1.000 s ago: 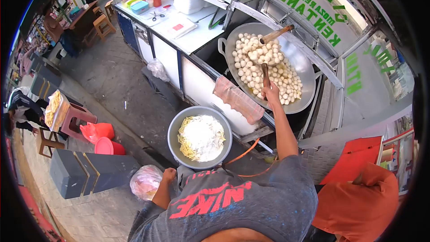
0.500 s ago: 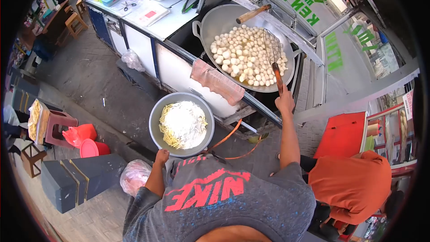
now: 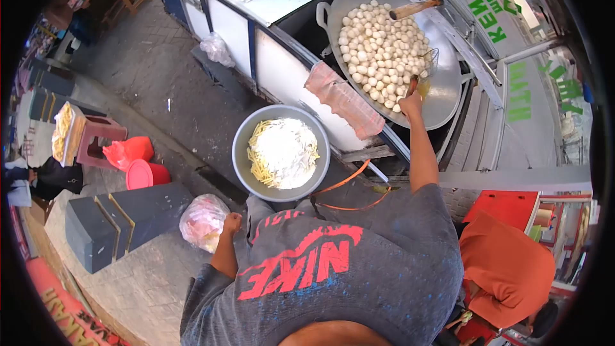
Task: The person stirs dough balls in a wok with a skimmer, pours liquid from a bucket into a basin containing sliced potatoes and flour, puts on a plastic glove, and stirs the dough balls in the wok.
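Dark pavement is running beneath a street cart, where a person is working. Nearest, the left hand is hanging just beside a plastic bag; its fingers are looking loosely curled, but I cannot tell whether they are touching the bag. Just ahead, a grey basin is holding pale strips under white flour. It is sitting close to the legs, so a careless step could be tipping it. An orange hose is looping nearby; a foot catching there could be causing a stumble towards the pan.

Further off, the right hand is wrapping around the wooden handle of a wire skimmer, whose head is resting beside white balls in a wide metal pan. Yellowish liquid, seemingly oil, is showing there; if it is hot, a quick push could be splashing the knuckles. Hard shoving could be sending balls over the rim. Beyond, a second wooden handle is jutting over the pan's far side, where a knock could be dislodging it.
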Demonstrator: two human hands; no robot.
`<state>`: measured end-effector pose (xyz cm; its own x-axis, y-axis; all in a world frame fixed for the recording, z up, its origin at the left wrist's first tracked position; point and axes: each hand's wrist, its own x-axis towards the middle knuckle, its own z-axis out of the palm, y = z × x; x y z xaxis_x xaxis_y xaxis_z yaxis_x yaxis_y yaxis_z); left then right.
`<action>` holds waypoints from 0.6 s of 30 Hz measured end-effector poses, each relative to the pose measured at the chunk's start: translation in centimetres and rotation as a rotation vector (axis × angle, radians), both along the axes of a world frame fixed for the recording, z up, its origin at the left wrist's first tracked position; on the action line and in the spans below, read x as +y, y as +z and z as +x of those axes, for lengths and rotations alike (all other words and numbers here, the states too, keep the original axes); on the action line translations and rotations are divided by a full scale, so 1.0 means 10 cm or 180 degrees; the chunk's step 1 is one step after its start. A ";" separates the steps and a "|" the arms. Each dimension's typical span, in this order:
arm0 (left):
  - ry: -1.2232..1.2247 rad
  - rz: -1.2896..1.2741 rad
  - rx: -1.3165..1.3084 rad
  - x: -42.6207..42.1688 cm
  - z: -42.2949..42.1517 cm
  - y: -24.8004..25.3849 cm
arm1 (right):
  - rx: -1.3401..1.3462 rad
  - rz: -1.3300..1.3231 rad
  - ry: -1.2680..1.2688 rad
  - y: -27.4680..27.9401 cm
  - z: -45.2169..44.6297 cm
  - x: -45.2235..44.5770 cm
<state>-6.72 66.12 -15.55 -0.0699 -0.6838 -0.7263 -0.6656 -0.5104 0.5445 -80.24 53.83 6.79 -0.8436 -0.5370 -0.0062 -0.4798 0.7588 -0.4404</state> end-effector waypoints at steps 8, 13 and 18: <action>0.0203 -0.0345 0.0210 0.04 -0.09 0.07 | -0.4075 -0.2666 -0.0414 -0.05 0.34 -1.04; -0.0024 -0.0294 0.0217 -0.11 -0.16 -0.05 | -0.3361 -0.2381 0.0322 0.34 0.58 -0.43; -0.0292 -0.0327 0.0170 -0.32 -0.32 -0.07 | -0.2121 -0.1803 0.0623 0.68 1.07 0.36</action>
<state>-9.97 62.96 -16.22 -0.1722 -0.7433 -0.6464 -0.6754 -0.3886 0.6267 -69.54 57.44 13.64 -0.6528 -0.7421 -0.1522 -0.0886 0.2743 -0.9575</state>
